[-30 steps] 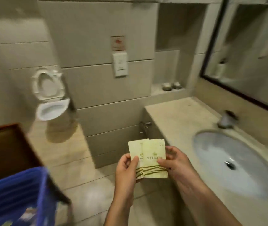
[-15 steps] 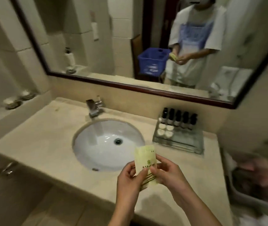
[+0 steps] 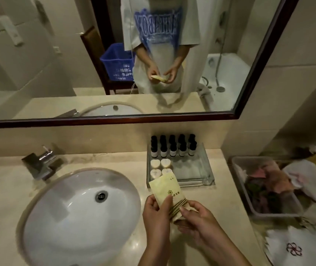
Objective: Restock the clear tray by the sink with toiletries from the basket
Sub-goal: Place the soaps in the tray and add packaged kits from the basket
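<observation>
- Left hand (image 3: 156,210) and right hand (image 3: 197,217) each pinch the pale green packets (image 3: 167,194), lower centre of the frame.
- Packets overlap the clear tray's (image 3: 193,169) near-left corner, above the tabletop (image 3: 223,181).

Sachet (image 3: 167,191): green flower logo with a line of small characters, too small to read. T-shirt (image 3: 158,25) in mirror (image 3: 259,60): big blue block letters, reversed and blurred, unreadable. Blue basket (image 3: 115,62): white print, illegible. Bottles (image 3: 173,148): white labels, illegible. White bag (image 3: 295,248): dark red flower emblem.
</observation>
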